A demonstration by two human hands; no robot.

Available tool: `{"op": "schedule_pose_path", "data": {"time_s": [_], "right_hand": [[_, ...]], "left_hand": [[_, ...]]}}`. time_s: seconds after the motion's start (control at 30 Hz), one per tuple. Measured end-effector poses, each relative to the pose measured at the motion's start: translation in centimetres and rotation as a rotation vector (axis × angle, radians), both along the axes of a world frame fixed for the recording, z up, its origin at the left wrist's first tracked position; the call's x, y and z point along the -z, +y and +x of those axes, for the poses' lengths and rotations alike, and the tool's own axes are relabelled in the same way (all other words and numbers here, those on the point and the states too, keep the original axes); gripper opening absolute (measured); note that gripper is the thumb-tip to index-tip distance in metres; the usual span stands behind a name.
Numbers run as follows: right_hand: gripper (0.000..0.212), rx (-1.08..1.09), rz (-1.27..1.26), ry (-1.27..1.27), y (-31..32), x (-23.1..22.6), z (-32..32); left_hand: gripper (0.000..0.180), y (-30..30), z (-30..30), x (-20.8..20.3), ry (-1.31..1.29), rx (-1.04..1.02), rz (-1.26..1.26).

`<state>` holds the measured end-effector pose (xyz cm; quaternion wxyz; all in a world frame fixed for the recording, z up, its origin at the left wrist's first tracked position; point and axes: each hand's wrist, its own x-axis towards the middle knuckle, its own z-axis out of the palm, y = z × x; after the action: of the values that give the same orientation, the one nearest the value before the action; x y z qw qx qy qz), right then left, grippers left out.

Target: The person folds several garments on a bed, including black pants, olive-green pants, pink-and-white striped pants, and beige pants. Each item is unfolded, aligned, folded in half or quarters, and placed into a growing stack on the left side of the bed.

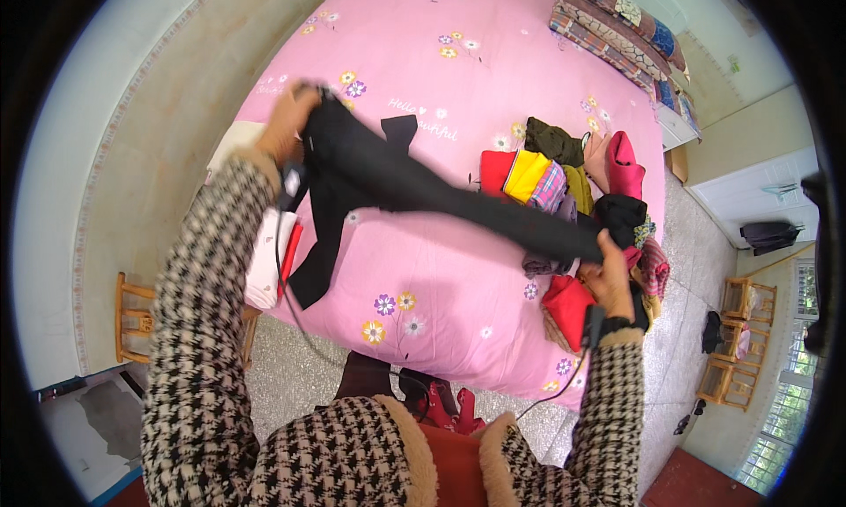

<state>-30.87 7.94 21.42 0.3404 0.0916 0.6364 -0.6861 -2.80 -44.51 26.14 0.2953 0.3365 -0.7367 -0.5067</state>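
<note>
A long black garment is stretched above the pink bed, slanting down from left to right. Its exact kind is unclear; narrow limb-like parts hang from it, one falling toward the bed's near edge. My left hand is closed on its upper left end, slightly blurred. At the other end, my right hand grips the narrow tip, right beside a heap of clothes. A folded red garment lies just below my right hand. Behind the black cloth sit a yellow folded piece and a dark green one.
The bed wears a pink flowered sheet. White folded cloth lies at its left edge. Folded quilts are stacked at the far right. Wooden chairs stand to the right, another wooden chair at the left. Cables run from both wrists.
</note>
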Motion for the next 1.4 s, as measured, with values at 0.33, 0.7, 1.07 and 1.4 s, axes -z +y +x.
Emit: {"op": "schedule_pose_path", "data": {"time_s": [0.33,0.7,1.07,1.4], "right_hand": [[0.031,0.000,-0.290,0.468,-8.0,-16.7,-2.9],[0.044,-0.105,0.265,0.017,1.5,10.3,7.2],[0.033,-0.171,0.740,0.019,15.0,25.9,17.4],[0.035,-0.549,1.335,0.436,14.3,24.6,18.3]], "left_hand": [[0.019,-5.9,-1.8,-23.7,0.519,-0.039,-0.337],[0.046,4.1,13.3,11.6,-0.270,-0.257,0.282],[0.029,18.3,26.8,24.5,-0.591,-0.306,0.561],[0.037,19.7,31.2,30.2,-0.982,0.007,-0.085]]}}
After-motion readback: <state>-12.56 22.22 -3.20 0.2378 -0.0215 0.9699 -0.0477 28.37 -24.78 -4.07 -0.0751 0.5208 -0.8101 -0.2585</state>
